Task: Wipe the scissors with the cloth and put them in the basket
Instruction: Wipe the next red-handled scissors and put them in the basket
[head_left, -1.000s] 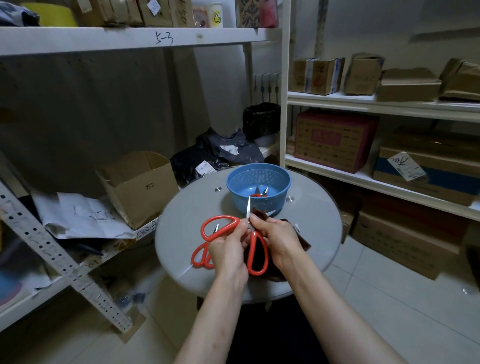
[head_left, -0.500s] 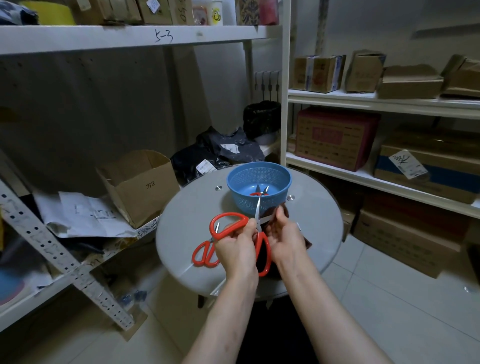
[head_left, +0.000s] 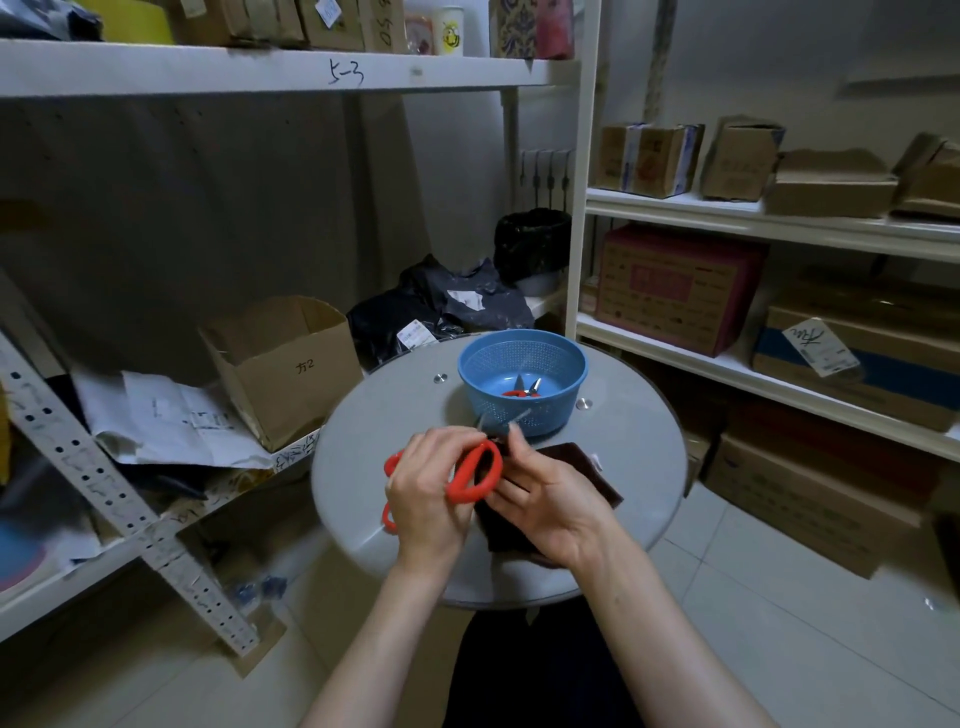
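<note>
My left hand (head_left: 426, 493) grips a pair of red-handled scissors (head_left: 475, 475) above the round grey table (head_left: 363, 415). Their blades point away toward the blue basket (head_left: 519, 415) and are blurred. My right hand (head_left: 550, 499) pinches the dark brown cloth (head_left: 587, 467) around the blades near their base. The rest of the cloth lies under that hand on the table. A small pair of red scissors (head_left: 522, 391) lies inside the basket. Beneath my left hand another red pair (head_left: 388, 514) lies on the table, mostly hidden.
An open cardboard box (head_left: 283, 364) and loose papers (head_left: 166, 421) sit on the low shelf at the left. Black bags (head_left: 441, 306) lie behind the table. Shelves with boxes (head_left: 675, 286) stand at the right, above a tiled floor.
The held scissors have tipped from nearly upright to pointing low at the basket. Their handle loop now sits between my hands. My right hand has shifted with the cloth, which lies more spread out.
</note>
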